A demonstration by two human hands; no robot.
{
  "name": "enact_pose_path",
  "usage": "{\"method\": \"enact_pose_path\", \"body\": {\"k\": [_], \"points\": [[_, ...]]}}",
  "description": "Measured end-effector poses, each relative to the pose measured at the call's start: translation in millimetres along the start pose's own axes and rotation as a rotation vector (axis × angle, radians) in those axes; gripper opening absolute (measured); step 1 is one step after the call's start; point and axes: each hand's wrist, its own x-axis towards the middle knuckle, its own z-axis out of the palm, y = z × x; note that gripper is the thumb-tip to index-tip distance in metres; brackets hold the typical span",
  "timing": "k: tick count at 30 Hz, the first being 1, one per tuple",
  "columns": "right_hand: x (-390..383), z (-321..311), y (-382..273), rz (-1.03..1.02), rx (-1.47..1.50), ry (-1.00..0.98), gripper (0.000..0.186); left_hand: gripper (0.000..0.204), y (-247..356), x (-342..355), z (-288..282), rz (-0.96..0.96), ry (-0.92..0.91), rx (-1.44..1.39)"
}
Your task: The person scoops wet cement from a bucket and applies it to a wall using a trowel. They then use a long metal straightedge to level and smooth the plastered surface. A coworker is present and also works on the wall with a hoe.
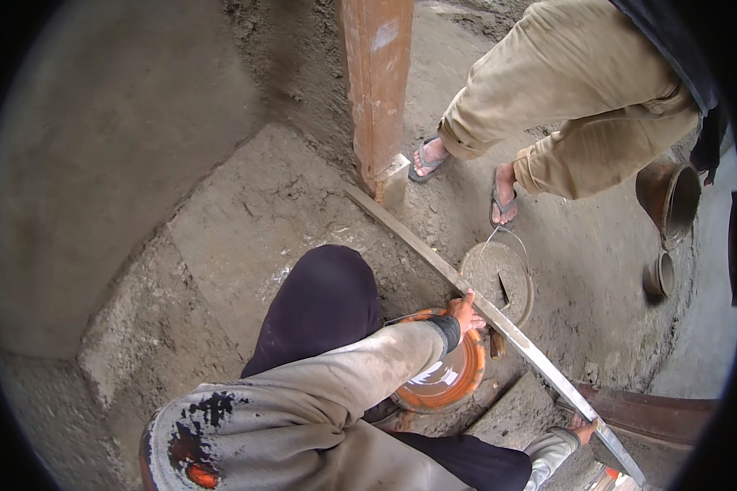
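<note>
A long, narrow straightedge bar [424, 250], dusty at its far end and paler at the near end, runs slantwise from the foot of a wooden post to the lower right. My left hand [465, 314] is closed around its middle, above an orange bucket [436, 401] holding liquid. Nearer its lower right end, my right hand [582, 429] grips the bar too, its fingers partly hidden. Beyond the bar stands a bucket of grey mortar [477, 268] with a wire handle and a dark tool in it. A wooden handle [497, 344] shows beside the orange bucket.
A co-worker's legs [565, 90] in tan trousers and sandals stand at the far right. The wooden post [377, 82] rises from a small block [392, 182]. Two pots [670, 200] lie at right, near a reddish-brown curved piece [651, 413]. A rough ledge [123, 327] borders the left.
</note>
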Motion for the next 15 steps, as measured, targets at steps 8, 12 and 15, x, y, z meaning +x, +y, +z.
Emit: {"method": "enact_pose_path", "body": {"k": [8, 12, 15], "points": [[7, 1, -37, -0.027, 0.05, -0.072, 0.051, 0.067, 28, -55, 29, 0.143, -0.133, 0.072], [-16, 7, -8, -0.027, 0.05, -0.03, 0.05, 0.039, 34, -9, -4, 0.348, 0.203, 0.022], [-32, 15, 14, 0.06, -0.064, -0.045, 0.05, 0.039, 55, 12, -32, 0.243, 0.279, -0.014]]}}
